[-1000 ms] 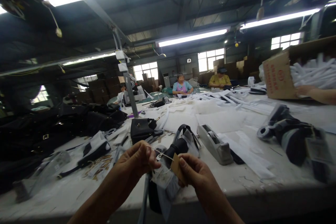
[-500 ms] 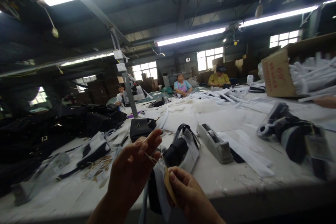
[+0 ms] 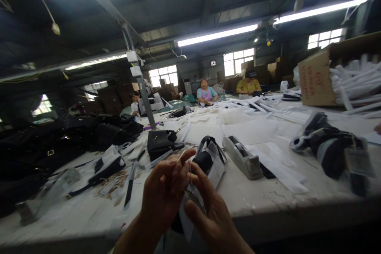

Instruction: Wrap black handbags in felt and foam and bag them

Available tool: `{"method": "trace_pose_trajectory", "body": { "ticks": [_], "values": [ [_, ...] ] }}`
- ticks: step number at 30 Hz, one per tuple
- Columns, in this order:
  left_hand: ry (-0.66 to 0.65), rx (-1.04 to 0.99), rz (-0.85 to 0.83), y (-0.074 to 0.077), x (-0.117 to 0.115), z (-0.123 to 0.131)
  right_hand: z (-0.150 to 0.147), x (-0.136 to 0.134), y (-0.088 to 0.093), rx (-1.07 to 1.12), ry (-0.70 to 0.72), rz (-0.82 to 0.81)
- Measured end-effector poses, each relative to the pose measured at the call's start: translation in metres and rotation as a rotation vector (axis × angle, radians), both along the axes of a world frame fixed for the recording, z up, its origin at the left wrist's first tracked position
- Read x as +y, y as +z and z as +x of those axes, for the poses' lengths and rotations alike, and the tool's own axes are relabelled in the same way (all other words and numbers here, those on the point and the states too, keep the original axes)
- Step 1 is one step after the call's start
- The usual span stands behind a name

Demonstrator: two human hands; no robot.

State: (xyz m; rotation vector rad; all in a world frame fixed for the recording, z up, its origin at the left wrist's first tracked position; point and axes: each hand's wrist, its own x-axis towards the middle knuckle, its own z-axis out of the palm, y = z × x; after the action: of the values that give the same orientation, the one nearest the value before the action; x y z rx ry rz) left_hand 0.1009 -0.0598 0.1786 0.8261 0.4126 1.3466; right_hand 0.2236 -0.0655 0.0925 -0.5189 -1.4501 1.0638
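Observation:
My left hand (image 3: 162, 190) is closed in a pinch on a thin light string (image 3: 191, 180), its forefinger stretched to the right. My right hand (image 3: 212, 210) is curled close beside it, fingertips at the same string, thumb lower down. The brown tag seen earlier is now mostly hidden by my fingers. Under both hands hangs a dark bag with a white wrapping (image 3: 186, 224), largely covered by them. Just beyond lies a black bag piece in white wrap (image 3: 218, 168).
A tape dispenser (image 3: 242, 158) stands right of my hands, a black handbag (image 3: 159, 145) beyond them. Loose tags (image 3: 114, 184) lie at left, near heaped black bags (image 3: 74, 135). A carton (image 3: 315, 77) of white rolls is at right. Co-workers (image 3: 206, 93) sit across the table.
My right hand has moved up from the brown tag to the string, next to my left fingers. My left hand has shifted slightly right and down. The view has tilted a little.

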Motion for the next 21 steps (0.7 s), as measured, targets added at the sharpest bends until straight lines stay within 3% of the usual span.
{"method": "trace_pose_trajectory", "body": {
  "ticks": [4, 8, 11, 14, 16, 21],
  "values": [
    [-0.021, 0.161, 0.046, -0.007, -0.001, -0.009, 0.004, 0.002, 0.002, 0.007, 0.114, -0.27],
    [0.01, 0.508, 0.171, -0.017, -0.002, -0.038, 0.032, 0.006, -0.005, 0.0, 0.18, -0.428],
    [0.175, 0.828, 0.246, -0.021, 0.005, -0.068, 0.053, 0.017, -0.001, -0.076, 0.119, -0.456],
    [0.393, 1.062, 0.199, -0.026, 0.026, -0.097, 0.059, 0.037, 0.011, -0.244, 0.031, -0.419],
    [0.351, 1.176, 0.159, -0.034, 0.043, -0.11, 0.053, 0.052, 0.02, -0.402, 0.037, -0.368],
    [0.014, 1.188, 0.13, -0.056, 0.075, -0.109, 0.023, 0.081, 0.034, -0.664, 0.103, -0.285]
  ]
}}
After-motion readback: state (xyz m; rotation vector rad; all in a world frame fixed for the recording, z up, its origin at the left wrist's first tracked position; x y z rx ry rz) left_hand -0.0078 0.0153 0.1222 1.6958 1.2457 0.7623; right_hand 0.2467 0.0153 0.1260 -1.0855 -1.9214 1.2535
